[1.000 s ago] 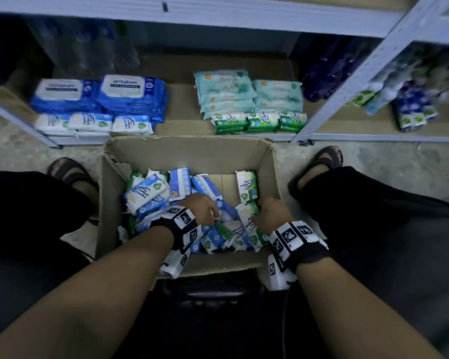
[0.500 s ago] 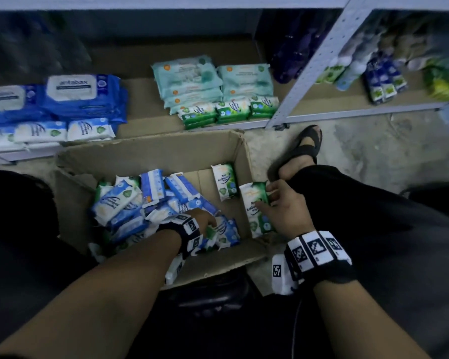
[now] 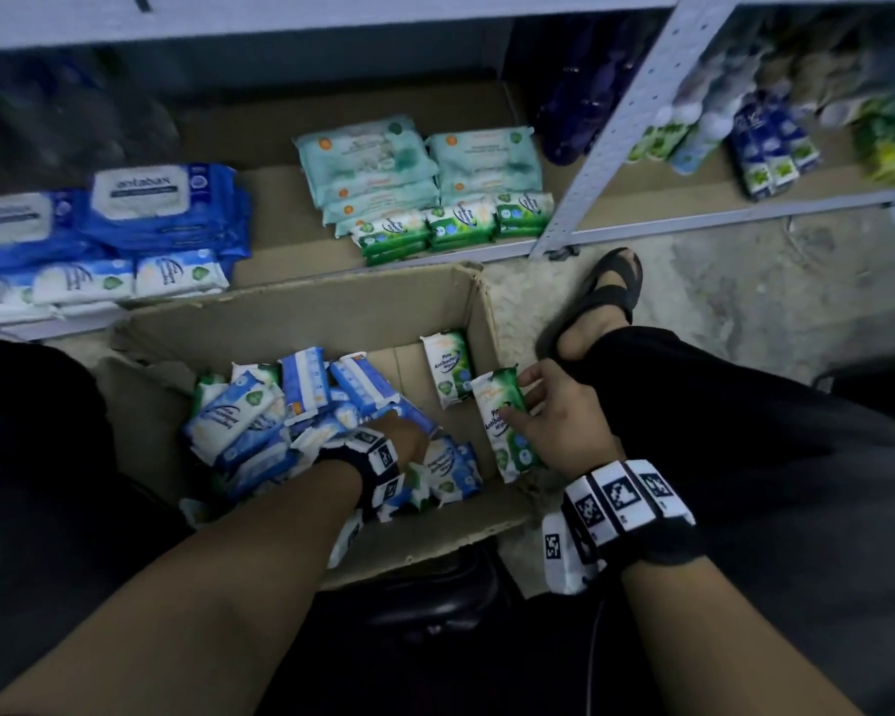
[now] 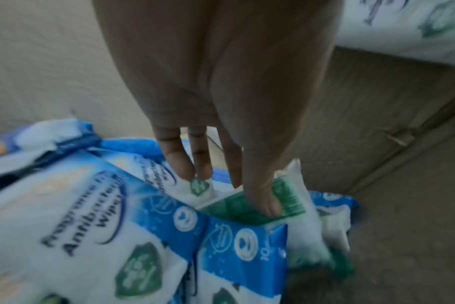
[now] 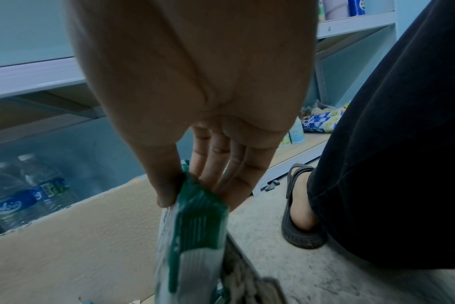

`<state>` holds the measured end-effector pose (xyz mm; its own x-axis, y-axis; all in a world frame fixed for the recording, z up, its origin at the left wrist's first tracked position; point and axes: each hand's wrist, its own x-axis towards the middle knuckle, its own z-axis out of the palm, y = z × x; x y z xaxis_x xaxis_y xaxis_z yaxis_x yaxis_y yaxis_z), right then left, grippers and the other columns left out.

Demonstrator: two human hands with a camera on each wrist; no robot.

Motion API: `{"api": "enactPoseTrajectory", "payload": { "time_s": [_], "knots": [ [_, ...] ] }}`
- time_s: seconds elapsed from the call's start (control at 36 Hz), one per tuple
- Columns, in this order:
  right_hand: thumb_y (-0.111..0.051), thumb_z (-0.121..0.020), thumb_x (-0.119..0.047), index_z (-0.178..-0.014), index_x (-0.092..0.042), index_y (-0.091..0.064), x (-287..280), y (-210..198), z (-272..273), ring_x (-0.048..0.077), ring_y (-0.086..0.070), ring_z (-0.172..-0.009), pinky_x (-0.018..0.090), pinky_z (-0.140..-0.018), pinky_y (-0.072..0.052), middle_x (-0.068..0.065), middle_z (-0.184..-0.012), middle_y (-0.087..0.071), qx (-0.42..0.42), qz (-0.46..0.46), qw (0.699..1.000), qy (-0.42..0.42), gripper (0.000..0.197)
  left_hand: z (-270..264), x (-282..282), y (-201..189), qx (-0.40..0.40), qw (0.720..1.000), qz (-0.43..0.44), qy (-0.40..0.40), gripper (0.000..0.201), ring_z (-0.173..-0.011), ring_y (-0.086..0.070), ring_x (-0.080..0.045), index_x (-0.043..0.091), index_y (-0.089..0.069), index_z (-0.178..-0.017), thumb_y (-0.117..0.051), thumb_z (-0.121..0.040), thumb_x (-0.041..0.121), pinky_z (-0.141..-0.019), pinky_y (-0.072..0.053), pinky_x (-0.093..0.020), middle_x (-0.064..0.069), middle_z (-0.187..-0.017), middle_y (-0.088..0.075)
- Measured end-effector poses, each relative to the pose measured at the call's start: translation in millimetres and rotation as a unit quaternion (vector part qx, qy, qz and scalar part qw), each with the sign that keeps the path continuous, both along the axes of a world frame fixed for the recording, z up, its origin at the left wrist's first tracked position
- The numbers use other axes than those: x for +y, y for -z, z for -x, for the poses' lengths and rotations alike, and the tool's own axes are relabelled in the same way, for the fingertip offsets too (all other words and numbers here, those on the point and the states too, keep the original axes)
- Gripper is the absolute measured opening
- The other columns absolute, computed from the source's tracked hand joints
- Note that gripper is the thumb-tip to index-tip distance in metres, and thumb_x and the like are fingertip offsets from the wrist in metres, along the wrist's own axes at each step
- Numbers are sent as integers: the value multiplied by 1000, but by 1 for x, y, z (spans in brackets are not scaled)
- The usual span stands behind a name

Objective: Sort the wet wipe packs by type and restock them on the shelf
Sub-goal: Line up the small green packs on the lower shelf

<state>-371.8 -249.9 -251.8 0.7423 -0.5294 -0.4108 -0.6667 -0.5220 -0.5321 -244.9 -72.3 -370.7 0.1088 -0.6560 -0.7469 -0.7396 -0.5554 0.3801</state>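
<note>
An open cardboard box (image 3: 301, 323) on the floor holds a heap of small blue wipe packs (image 3: 239, 410) and a few green ones. My left hand (image 3: 404, 436) is down in the heap. In the left wrist view its thumb and fingers (image 4: 185, 164) pinch the end of a green pack (image 4: 286, 195) wedged between blue packs (image 4: 244, 246). My right hand (image 3: 554, 421) holds another green pack (image 3: 505, 426) upright at the box's right wall, pinched between thumb and fingers (image 5: 237, 170). One more green pack (image 3: 448, 366) lies on the box floor.
The low shelf (image 3: 290, 235) behind the box carries large blue packs (image 3: 161, 204), small blue packs (image 3: 177, 273), teal packs (image 3: 373, 167) and small green packs (image 3: 456, 222). A perforated upright (image 3: 616, 131) stands right of them. My sandalled foot (image 3: 605, 297) rests beside the box.
My right hand has taken a green pack out of the heap and carried it right to the box's wall. The left hand has stayed in the heap. The view has swung right.
</note>
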Motion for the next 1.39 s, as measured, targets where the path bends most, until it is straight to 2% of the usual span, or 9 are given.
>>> {"api": "enactPoseTrajectory", "payload": {
  "time_s": [0.22, 0.36, 0.47, 0.53, 0.64, 0.78, 0.92, 1.17, 1.39],
  "knots": [
    [-73, -87, -26, -120, -16, -53, 13, -12, -6, 25, -64, -92, 37, -80, -52, -2, -92, -63, -53, 16, 998, 35, 40, -6, 12, -44, -45, 981, 112, -152, 20, -74, -42, -20, 14, -39, -94, -51, -101, 29, -61, -22, -32, -9, -81, -45],
    [-69, -91, -22, -127, -11, -55, 24, -21, -13, 30, -64, -106, 38, -89, -50, 9, -114, -69, -99, 3, 992, 73, 40, -16, 14, -83, -3, 930, 129, -343, 33, -107, -58, -35, 9, -46, -131, -38, -106, 30, -75, -39, -34, -19, -120, -59],
    [-68, -92, -19, -127, -8, -55, 33, -29, -23, 24, -62, -102, 28, -82, -46, 6, -108, -66, -122, -74, 984, 108, 39, -21, 26, -100, 142, 776, 196, -582, 30, -110, -57, -22, 14, -49, -132, -40, -106, 25, -88, -45, -22, -3, -125, -58],
    [-69, -91, -15, -121, -8, -55, 40, -30, -30, 20, -62, -96, 26, -77, -46, 2, -98, -62, -148, -136, 972, 121, 34, -22, 36, -105, 226, 669, 211, -677, 41, -124, -54, -26, 15, -52, -138, -51, -101, 32, -108, -43, -38, -1, -138, -55],
    [-69, -90, -12, -116, -10, -55, 55, -28, -42, 15, -65, -83, 18, -65, -51, 0, -92, -65, -177, -228, 952, 99, 30, -19, 47, -119, 374, 549, 224, -713, 47, -111, -65, -33, 11, -65, -124, -59, -93, 47, -98, -50, -53, -14, -123, -67],
    [-69, -90, -11, -121, -7, -57, 69, -29, -46, 27, -70, -90, 49, -83, -57, 8, -96, -69, -170, -297, 933, 113, 33, -9, 45, -149, 494, 543, 240, -635, 54, -121, -58, -37, 11, -62, -130, -58, -93, 49, -108, -40, -53, -21, -129, -62],
    [-69, -90, -11, -116, -11, -59, 70, -24, -50, 34, -70, -95, 58, -87, -54, 13, -97, -72, -182, -326, 917, 140, 28, -6, 45, -163, 481, 519, 257, -658, 22, -66, -69, -26, 2, -65, -104, -57, -93, 19, -69, -57, -36, -16, -81, -72],
    [-69, -89, -6, -118, -4, -59, 61, -20, -47, 24, -70, -75, 64, -83, -49, 0, -79, -71, -208, -378, 884, 182, 31, -16, 44, -152, 457, 444, 268, -723, 37, -96, -66, -32, 7, -65, -118, -50, -87, 20, -100, -47, -51, -17, -113, -68],
    [-69, -88, -4, -117, -6, -59, 57, -13, -52, 24, -71, -82, 51, -79, -58, 9, -92, -72, -213, -405, 865, 205, 31, -18, 35, -136, 403, 521, 260, -706, 32, -88, -68, -31, 3, -54, -109, -47, -81, -11, -71, -57, -39, -19, -110, -65]
  ]
}}
